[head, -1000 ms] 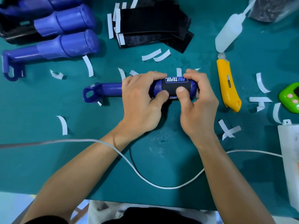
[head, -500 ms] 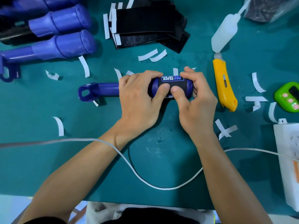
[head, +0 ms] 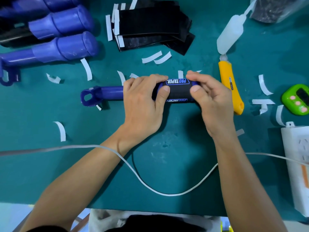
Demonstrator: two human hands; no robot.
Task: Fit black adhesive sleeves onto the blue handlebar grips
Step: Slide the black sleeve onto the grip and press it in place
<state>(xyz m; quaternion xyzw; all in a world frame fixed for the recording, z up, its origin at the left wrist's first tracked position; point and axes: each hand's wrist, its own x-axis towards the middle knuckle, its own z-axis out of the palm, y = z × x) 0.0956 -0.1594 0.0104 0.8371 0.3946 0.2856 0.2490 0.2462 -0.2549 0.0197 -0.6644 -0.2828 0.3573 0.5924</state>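
A blue handlebar grip lies sideways on the green mat, its clamp end to the left. A black sleeve printed PRO TAPER is wrapped round its thick right end. My left hand grips the grip just left of the sleeve, thumb on the sleeve's left edge. My right hand holds the right end, thumb pressing the sleeve's right edge and fingers curled over the top. A stack of black sleeves with white backing strips lies behind.
Three more blue grips lie at the back left. A yellow utility knife and a white squeeze bottle are to the right, with a green timer and white power strip. White backing strips litter the mat. A white cable crosses the front.
My thumbs have spread apart along the sleeve, from its middle toward its two edges. The grip has rolled a little, showing a second printed label at the sleeve's lower edge.
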